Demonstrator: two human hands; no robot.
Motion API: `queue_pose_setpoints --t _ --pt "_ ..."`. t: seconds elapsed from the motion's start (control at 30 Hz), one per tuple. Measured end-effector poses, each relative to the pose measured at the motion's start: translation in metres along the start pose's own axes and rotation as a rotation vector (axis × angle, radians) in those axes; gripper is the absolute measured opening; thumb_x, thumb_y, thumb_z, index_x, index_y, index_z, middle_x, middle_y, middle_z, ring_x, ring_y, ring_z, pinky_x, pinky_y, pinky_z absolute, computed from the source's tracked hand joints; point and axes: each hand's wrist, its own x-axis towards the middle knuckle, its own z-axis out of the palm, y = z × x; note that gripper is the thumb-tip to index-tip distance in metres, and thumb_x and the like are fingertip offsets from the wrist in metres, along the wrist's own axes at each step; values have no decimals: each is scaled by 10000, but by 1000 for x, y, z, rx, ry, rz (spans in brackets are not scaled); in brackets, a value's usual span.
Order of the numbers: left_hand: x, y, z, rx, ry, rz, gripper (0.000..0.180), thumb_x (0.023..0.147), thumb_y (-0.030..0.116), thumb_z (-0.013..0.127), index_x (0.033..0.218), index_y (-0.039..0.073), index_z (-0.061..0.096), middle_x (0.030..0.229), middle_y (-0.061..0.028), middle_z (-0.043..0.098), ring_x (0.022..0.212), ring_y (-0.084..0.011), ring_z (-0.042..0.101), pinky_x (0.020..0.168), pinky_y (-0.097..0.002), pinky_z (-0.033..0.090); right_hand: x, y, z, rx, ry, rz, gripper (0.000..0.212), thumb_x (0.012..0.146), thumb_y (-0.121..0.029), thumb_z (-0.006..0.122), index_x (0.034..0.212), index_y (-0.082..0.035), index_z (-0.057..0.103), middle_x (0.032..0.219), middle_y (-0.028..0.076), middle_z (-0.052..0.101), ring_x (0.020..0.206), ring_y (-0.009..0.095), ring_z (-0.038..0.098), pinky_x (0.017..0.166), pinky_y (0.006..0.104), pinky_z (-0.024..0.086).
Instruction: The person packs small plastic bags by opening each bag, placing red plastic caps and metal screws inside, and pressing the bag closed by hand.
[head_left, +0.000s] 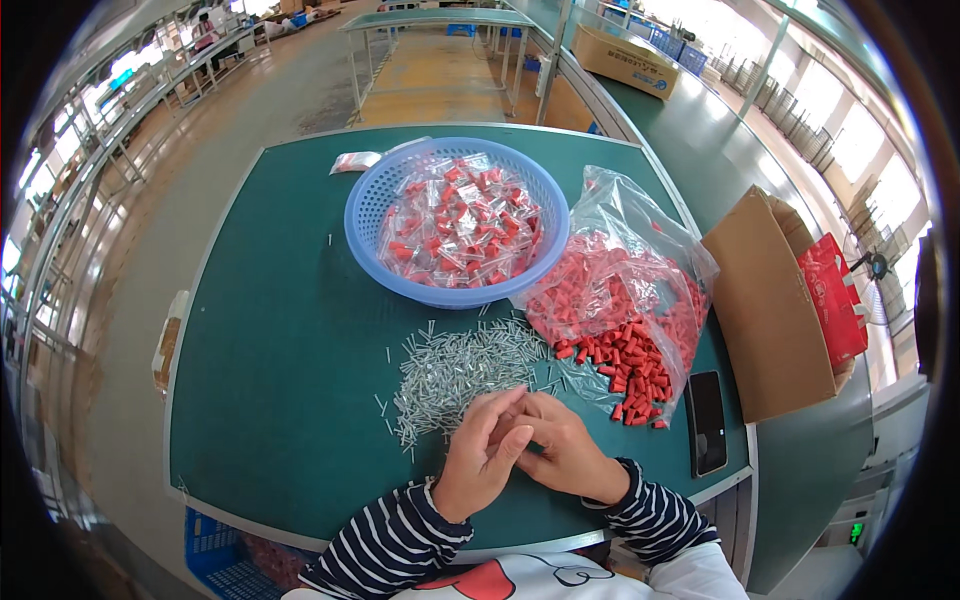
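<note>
My left hand (pixel 474 462) and my right hand (pixel 572 450) meet at the near edge of a heap of thin silvery metal pins (pixel 455 365). Both have their fingers curled in and pressed together; whatever lies between them is hidden. Just beyond my right hand, loose red plastic caps (pixel 640 375) spill from the mouth of a clear plastic bag (pixel 625 280) full of more caps. Behind the pins stands a blue perforated basket (pixel 395 285), filled with small clear packets (pixel 465 215) that have red caps inside.
A dark phone (pixel 707 425) lies at the right edge of the green table (pixel 280 380). Beside it stands an open cardboard box (pixel 765 310) with a red bag (pixel 832 300). White packets (pixel 357 161) lie behind the basket. Below the table's left front is a blue crate (pixel 220 560).
</note>
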Motion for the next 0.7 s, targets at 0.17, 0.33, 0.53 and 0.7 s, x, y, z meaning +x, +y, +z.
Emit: queue_pose_setpoints --t 0.17,0.33,0.53,0.7 --pt "-3 -1 3 -119 19 -129 340 994 187 586 1258 -26 573 1153 -101 563 852 -117 588 691 -209 481 -7 1 -4 176 41 214 162 852 -67 684 989 -12 617 884 118 618 807 268 611 719 361 478" --pt "2 -2 -3 -70 60 -183 227 976 135 615 1124 -31 655 991 -54 615 703 -38 535 560 -182 420 -11 4 -12 376 113 399 117 925 -94 654 980 -4 603 882 49 624 786 120 582 725 271 468" --pt "4 11 0 -256 48 -267 221 893 7 689 1113 -16 671 991 -45 604 728 -44 540 643 -180 441 -15 13 -18 471 165 441 134 959 -120 629 1009 2 605 903 18 625 839 79 566 789 245 467" --pt "0 -8 -6 -190 0 -184 220 895 -11 677 1115 -15 669 1010 -53 597 809 -75 567 714 -196 463 -14 10 -25 432 105 405 170 962 -161 627 988 7 632 839 21 618 749 84 538 681 249 452"
